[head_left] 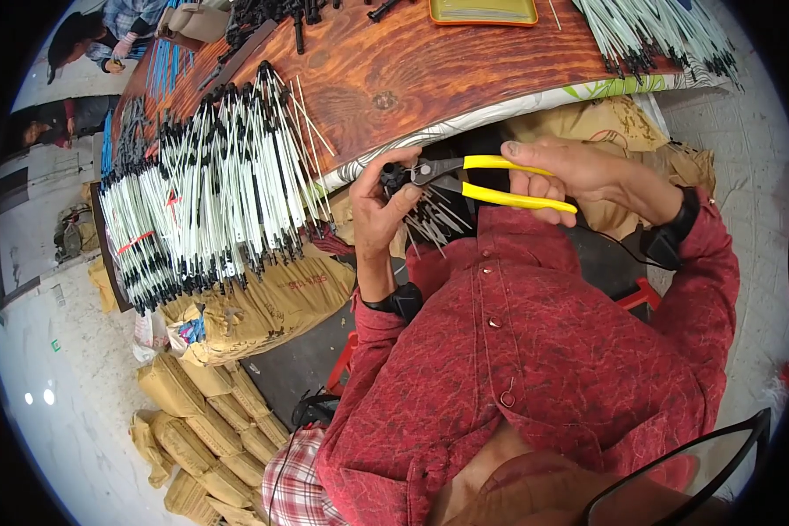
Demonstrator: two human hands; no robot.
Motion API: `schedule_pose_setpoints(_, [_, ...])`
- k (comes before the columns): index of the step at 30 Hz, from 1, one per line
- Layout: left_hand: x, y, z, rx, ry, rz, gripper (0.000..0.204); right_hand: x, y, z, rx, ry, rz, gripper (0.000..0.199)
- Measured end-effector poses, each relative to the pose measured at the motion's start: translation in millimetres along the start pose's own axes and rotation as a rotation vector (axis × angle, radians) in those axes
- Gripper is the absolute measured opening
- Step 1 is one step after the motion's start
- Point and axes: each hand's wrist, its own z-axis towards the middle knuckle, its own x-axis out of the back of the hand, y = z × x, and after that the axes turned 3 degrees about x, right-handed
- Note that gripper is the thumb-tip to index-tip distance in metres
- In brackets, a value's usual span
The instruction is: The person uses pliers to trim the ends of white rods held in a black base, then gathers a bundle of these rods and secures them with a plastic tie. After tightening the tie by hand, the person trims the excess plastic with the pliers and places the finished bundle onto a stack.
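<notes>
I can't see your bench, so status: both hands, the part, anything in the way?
Left hand holding black fitting, thin rods below it. Right hand gripping yellow-handled pliers, nose at the fitting. No obstruction visible.

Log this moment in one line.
left hand: holds black part | right hand: holds yellow-handled pliers, handles spread | table: pale rods toward both sides

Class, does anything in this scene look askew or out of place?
Some thin pale rods lie askew at the right edge of the rod pile, slanting away from its mostly aligned rows. The yellow-handled pliers look undamaged.
</notes>
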Motion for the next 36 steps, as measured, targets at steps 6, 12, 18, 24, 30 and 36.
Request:
schedule_pose_setpoints(6, [15, 13, -4, -0.064, 0.043, 0.032, 0.048, -24, -15, -2, 0.282, 0.132, -0.346, 0.046])
schedule_pose_setpoints(12, [-2, 5, -3, 0.007, 0.005, 0.163, 0.035, -35, 9, -14, 0.865, 0.74, -1.074, 0.057])
schedule_pose_setpoints(18, [2, 8, -11, -0.035, -0.007, 0.064, 0.041, -41, -3, -11, 1.081, 0.867, -1.404, 0.047])
schedule_pose_setpoints(24, [5, 15, -5, -0.064, -0.059, 0.106, 0.041, -22, 2, -5, 0.704, 0.481, -0.761, 0.045])
schedule_pose_setpoints(30, [10, 14, -1, -0.013, -0.092, 0.046, 0.042, 0, 3, 10, 0.21, 0.108, -0.061, 0.04])
schedule_pose_setpoints(36, [10, 11, -3, -0.058, -0.019, 0.056, 0.043, -31, -18, -11, 0.371, 0.271, -0.445, 0.039])
